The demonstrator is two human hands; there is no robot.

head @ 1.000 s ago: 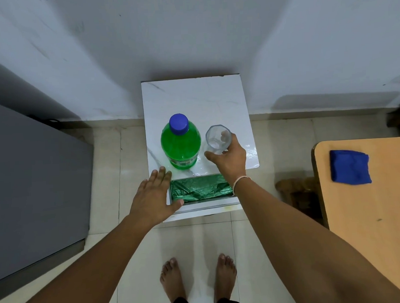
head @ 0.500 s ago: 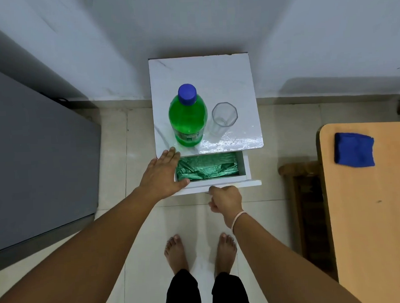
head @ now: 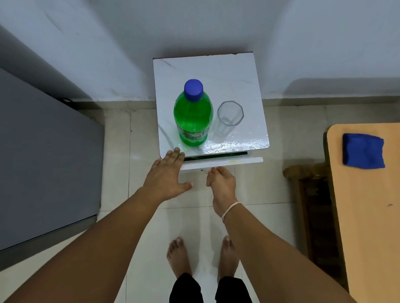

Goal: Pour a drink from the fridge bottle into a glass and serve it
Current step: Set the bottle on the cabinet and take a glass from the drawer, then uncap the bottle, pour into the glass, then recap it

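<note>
A green bottle (head: 193, 119) with a blue cap stands upright on the small white table (head: 214, 79). An empty clear glass (head: 229, 118) stands right beside it, to its right. My left hand (head: 167, 175) lies flat with straight fingers, its tips touching the table's front left corner. My right hand (head: 221, 181) presses its fingertips against the front of the white drawer (head: 224, 163), which is almost pushed in; only a thin dark gap shows under the tabletop.
A grey fridge (head: 39, 158) stands at the left. At the right is a wooden table (head: 376, 212) with a folded blue cloth (head: 363, 150) on it, and a dark wooden stool (head: 310, 192) beside it. My bare feet stand on the tiled floor below.
My right hand left the glass, dropped to the drawer front and pushed the drawer nearly shut, hiding the green foil inside. My left hand stayed at the table's corner.
</note>
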